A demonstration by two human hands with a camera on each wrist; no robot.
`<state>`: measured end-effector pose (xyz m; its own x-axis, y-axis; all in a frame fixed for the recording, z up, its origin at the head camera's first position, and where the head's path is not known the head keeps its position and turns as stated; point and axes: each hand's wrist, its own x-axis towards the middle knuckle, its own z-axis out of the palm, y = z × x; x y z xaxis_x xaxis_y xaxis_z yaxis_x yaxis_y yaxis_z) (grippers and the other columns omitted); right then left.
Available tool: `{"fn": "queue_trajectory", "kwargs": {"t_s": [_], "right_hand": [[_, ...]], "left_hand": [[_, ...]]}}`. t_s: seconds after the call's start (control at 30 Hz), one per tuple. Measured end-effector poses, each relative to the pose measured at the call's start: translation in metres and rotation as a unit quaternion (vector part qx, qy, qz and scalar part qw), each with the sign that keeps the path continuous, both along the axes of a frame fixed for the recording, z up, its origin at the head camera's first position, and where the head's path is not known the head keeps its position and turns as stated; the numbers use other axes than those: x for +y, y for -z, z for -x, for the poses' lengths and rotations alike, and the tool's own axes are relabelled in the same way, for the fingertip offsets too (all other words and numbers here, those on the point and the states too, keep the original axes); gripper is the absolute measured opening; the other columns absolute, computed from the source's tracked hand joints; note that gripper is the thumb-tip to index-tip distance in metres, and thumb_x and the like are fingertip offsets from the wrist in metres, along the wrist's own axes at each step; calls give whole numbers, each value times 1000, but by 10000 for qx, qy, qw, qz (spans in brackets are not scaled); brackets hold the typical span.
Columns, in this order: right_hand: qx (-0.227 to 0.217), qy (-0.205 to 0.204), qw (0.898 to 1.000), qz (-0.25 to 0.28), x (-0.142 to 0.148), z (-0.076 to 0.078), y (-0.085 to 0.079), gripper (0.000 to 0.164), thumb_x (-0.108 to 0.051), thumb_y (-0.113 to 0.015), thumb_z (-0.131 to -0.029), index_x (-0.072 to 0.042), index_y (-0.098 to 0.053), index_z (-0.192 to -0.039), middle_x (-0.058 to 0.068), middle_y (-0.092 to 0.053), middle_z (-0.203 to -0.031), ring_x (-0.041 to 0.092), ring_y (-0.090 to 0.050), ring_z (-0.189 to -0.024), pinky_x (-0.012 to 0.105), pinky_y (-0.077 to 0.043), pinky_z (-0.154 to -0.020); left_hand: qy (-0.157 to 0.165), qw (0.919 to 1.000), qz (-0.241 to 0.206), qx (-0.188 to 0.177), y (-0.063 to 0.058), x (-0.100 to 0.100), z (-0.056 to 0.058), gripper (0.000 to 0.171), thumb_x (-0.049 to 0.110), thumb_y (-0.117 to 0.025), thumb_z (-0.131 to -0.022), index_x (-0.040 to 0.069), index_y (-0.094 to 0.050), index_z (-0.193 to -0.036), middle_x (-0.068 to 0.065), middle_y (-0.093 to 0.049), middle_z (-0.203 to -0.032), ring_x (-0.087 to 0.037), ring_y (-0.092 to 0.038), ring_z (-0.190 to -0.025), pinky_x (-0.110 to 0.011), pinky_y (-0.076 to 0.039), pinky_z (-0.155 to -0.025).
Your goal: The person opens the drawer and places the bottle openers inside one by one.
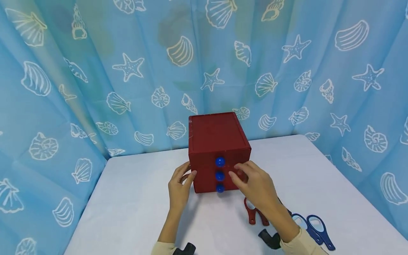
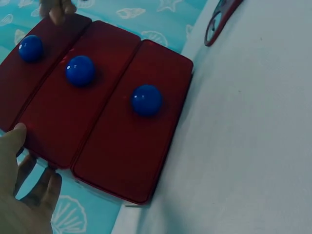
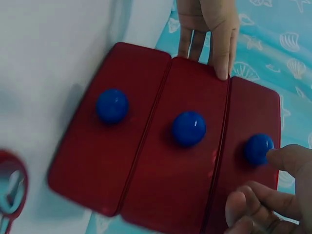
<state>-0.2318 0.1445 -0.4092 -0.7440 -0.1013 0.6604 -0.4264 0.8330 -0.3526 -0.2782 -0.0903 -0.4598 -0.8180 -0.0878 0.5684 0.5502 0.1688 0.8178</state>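
A dark red drawer box (image 1: 220,134) stands on the white table, with three drawers stacked on its front. Each drawer has a round blue knob; the top knob (image 1: 220,162) is nearest the right hand. My left hand (image 1: 179,186) touches the box's left side, the thumb at the front edge and the other fingers along the side wall. In front of the upper right part of the box is my right hand (image 1: 256,182), fingers loosely bent and nothing between them. Its thumb (image 3: 285,158) overlaps the edge of the top knob (image 3: 258,148) in the right wrist view.
Red-handled magnifying glasses (image 1: 251,216) lie by the right forearm, partly hidden. Blue ones (image 1: 323,233) lie farther right. Black curved pieces (image 1: 271,239) show beside both wrists. A blue shell-patterned curtain (image 1: 143,106) hangs behind and at the sides of the table.
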Motion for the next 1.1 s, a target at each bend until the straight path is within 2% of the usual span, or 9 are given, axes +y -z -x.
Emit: {"fn": "queue_trajectory", "kwargs": {"t_s": [0.13,0.23,0.43,0.6,0.8,1.0,1.1], "right_hand": [[594,213,9976,-289,-18,14,-8,35,-38,-72,-77,-9,-68,-98,-1,-57,-84,8,-52,-60,22,-47,-49],[900,397,9939,-497,-23,19,-11,39,-42,-70,-77,-7,-68,-96,1,-58,-83,11,-53,-55,23,-47,-45],[1115,460,9919,-392,-31,23,-15,38,-40,-74,-74,-5,-67,-86,3,-57,-76,12,-50,-49,23,-44,-41],[1018,486,9933,-255,-36,26,-14,32,-37,-74,-75,-5,-66,-77,3,-56,-72,12,-47,-49,21,-42,-42],[898,368,9951,-175,-35,16,-3,33,-38,-74,-73,-7,-65,-71,0,-54,-68,8,-45,-49,19,-40,-42],[788,247,9966,-7,-37,3,-2,32,-40,-73,-73,-9,-65,-71,-3,-52,-68,7,-47,-53,21,-42,-43],[698,173,9974,42,-39,-5,-2,31,-40,-74,-73,-10,-65,-71,-4,-53,-69,6,-49,-55,20,-43,-45]], "left_hand": [[44,10000,12,69,-8,0,1,39,11,-65,-86,8,-58,-124,-4,-56,-121,-17,-55,-110,-34,-49,-86],[127,9999,-25,78,-13,4,1,39,10,-64,-86,10,-57,-125,-3,-55,-122,-15,-54,-111,-30,-50,-85],[72,9999,-110,79,-16,11,0,39,12,-63,-87,12,-56,-126,-2,-55,-122,-18,-54,-112,-30,-50,-85],[-54,9999,-145,70,-10,12,-2,39,13,-63,-88,13,-56,-126,-3,-55,-121,-21,-54,-111,-34,-50,-84],[-64,9999,-123,-15,2,10,-6,40,9,-64,-86,12,-56,-126,-3,-55,-120,-21,-54,-110,-33,-51,-82],[13,9997,-45,223,2,5,-2,40,1,-60,-87,9,-55,-126,-7,-54,-121,-21,-55,-109,-38,-52,-81],[-4,9998,-16,202,2,3,-3,39,4,-60,-88,8,-55,-126,-8,-54,-121,-21,-56,-108,-38,-52,-81]]}}
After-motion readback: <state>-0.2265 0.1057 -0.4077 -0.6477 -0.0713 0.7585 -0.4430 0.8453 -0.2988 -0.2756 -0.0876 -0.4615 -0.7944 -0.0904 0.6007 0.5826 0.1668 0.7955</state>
